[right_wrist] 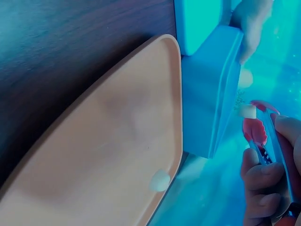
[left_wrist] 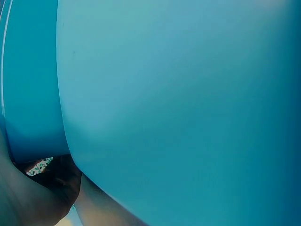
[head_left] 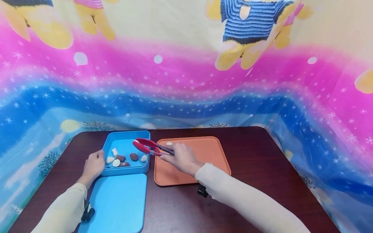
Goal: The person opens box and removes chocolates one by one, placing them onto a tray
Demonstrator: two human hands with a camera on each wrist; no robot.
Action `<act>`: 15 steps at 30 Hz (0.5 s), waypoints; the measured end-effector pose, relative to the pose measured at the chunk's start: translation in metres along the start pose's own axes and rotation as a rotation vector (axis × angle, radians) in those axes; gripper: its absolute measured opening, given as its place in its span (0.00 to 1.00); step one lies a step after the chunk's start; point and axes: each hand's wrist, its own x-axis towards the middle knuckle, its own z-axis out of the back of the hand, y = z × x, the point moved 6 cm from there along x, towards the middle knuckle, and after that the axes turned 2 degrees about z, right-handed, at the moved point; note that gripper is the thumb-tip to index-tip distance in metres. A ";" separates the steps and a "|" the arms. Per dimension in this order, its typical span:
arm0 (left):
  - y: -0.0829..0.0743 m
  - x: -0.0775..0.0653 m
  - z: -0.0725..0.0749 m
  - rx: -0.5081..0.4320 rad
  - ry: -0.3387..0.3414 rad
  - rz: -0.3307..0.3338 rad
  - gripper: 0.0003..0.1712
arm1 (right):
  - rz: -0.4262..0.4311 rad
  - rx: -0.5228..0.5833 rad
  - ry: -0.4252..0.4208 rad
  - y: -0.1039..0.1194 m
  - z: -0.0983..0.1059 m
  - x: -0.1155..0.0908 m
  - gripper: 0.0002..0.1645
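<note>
My right hand (head_left: 185, 158) grips red-tipped tongs (head_left: 142, 146) and holds them over the right side of a blue box (head_left: 125, 171). In the right wrist view a small white piece (right_wrist: 248, 111) shows between the tongs' tips. The box holds several white and brown chocolate-like pieces, among them a brown oval (head_left: 134, 157) and a white flower-shaped one (head_left: 116, 162). My left hand (head_left: 94, 165) holds the box by its left wall, fingers curled there. Just right of the box lies an orange tray (head_left: 192, 178), with a white piece (right_wrist: 160, 181) near its edge.
A flat blue lid (head_left: 119, 204) lies on the dark wooden table (head_left: 172, 210) in front of the box. Behind the table and along its sides hangs a patterned cloth (head_left: 186, 81).
</note>
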 end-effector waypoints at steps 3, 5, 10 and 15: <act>0.001 0.001 0.000 0.004 0.004 0.002 0.41 | -0.012 0.025 -0.007 -0.006 0.006 -0.006 0.28; 0.001 0.001 0.000 0.006 -0.003 -0.004 0.41 | -0.018 0.045 -0.013 -0.011 0.010 -0.010 0.27; 0.000 0.001 0.002 0.007 -0.016 -0.022 0.40 | -0.040 0.047 -0.026 -0.027 0.019 -0.020 0.26; -0.001 0.000 0.003 0.011 -0.029 -0.030 0.40 | -0.076 0.050 -0.032 -0.046 0.024 -0.030 0.22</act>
